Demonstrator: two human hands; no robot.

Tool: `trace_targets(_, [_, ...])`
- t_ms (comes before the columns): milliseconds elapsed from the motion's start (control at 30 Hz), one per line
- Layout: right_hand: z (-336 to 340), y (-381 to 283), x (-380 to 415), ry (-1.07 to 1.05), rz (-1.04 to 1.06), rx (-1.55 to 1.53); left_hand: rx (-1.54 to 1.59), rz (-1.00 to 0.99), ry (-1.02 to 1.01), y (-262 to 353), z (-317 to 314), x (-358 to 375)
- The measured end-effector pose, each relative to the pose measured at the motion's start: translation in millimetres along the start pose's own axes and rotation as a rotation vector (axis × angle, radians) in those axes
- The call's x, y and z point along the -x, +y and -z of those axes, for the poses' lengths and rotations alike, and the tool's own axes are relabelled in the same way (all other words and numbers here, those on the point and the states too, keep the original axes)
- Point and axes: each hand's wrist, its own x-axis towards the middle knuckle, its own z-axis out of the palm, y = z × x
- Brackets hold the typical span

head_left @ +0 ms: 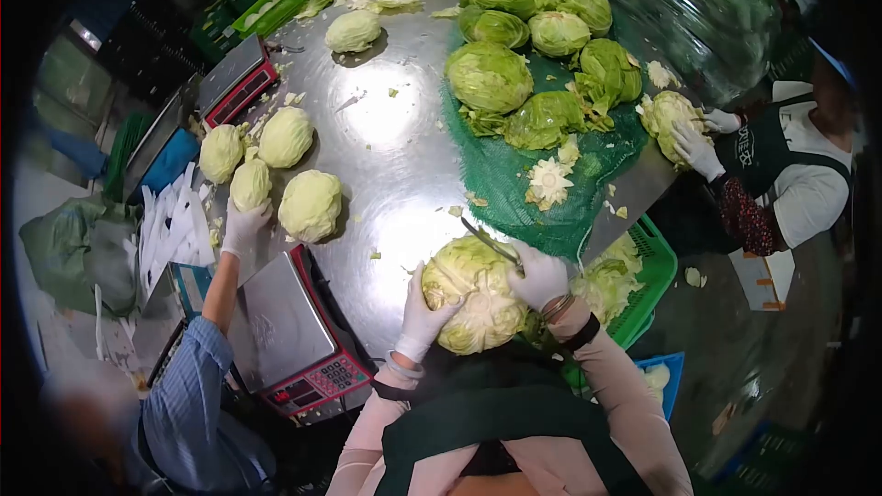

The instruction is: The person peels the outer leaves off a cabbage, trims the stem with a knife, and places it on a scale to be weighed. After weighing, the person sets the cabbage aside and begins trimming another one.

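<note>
A pale green cabbage (473, 298) is at the table's near edge, right in front of my body, its ribbed base turned up toward me. My left hand (427, 320), in a white glove, grips the cabbage's left side with the thumb over its leaves. On the opposite side my right hand (540, 277), also gloved, is closed on a knife (490, 241) whose dark, narrow blade points up and left over the cabbage. The fingers of that hand rest against the cabbage too. Beyond the blade, a green mesh sack (524, 211) is spread flat on the metal table (395, 174).
Several untrimmed cabbages (491, 78) sit on the mesh. Trimmed cabbages (310, 207) stand left, where a co-worker's gloved hand (246, 228) touches one. Scales (294, 321) are left of me. A green crate (654, 276) with leaves is right. Another co-worker holds a cabbage (673, 127).
</note>
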Motion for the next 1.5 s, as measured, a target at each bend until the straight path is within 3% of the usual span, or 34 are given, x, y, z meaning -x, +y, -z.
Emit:
trace_targets(133, [-7.2, 28.3, -45.7, -0.006, -0.202, -0.093, 0.010, -0.039, -0.036, -9.7, 6.1, 5.0])
trace_targets(200, [-25.8, 67.5, -65.8, 0.005, -0.309, -0.102, 0.397, 0.152, -0.003, 4.4, 5.6, 10.9])
trace_targets(267, [-22.0, 72.7, -64.4, -0.016, -0.247, -0.046, 0.331, 0.139, 0.031, -5.6, 11.5, 19.9])
trace_targets(333, [4.2, 55.5, -45.5, 0.280, -0.161, -0.253, 0.277, 0.156, 0.075, -15.6, 19.1, 31.1])
trace_targets(400, [40.9, 23.5, -9.4, 0.026, -0.201, -0.528, 0.346, 0.265, -0.147, -23.2, 42.0, 38.5])
trace_targets(433, [59.0, 0.0, 5.6, -0.242, -0.422, -0.630, 0.175, 0.167, -0.061, -24.8, 49.5, 36.9])
trace_targets(467, [48.6, 0.4, 26.0, -0.309, -0.367, -0.691, 0.006, 0.066, 0.028, -23.2, 52.4, 29.2])
trace_targets(500, [40.5, -3.8, 44.0, -0.273, -0.193, -0.585, -0.148, -0.035, 0.027, -6.1, 50.8, 18.6])
trace_targets(533, [48.4, -21.7, 55.6, -0.321, -0.207, -0.606, -0.301, -0.140, 0.028, 11.6, 48.1, 6.9])
trace_targets(567, [45.6, -25.7, 65.6, -0.396, -0.251, -0.576, -0.291, -0.141, 0.031, 15.6, 43.2, -4.9])
trace_targets(600, [47.4, -33.7, 72.6, -0.465, -0.260, -0.524, -0.339, -0.132, -0.092, 18.7, 37.8, -15.3])
trace_targets(667, [37.3, -35.9, 88.8, -0.483, -0.149, -0.367, -0.384, -0.122, -0.221, 20.0, 31.4, -23.1])
trace_targets(767, [23.3, -38.6, 102.0, -0.302, -0.065, -0.180, -0.408, -0.110, -0.192, 22.9, 24.3, -26.4])
trace_targets(1000, [10.6, -28.6, 110.0, -0.250, -0.129, -0.088, -0.549, -0.058, -0.167, 49.0, 16.7, -25.5])
trace_targets(1067, [9.9, -24.9, 105.3, -0.079, -0.087, 0.028, -0.578, -0.046, -0.153, 51.2, 13.1, -26.4])
trace_targets(1333, [-15.6, 5.5, 81.1, -0.018, -0.229, 0.156, -0.625, -0.068, -0.040, 34.6, 2.2, -11.3])
trace_targets(1500, [3.1, 10.7, 72.7, -0.027, -0.036, 0.032, -0.543, -0.040, -0.031, 29.0, 5.2, -4.8])
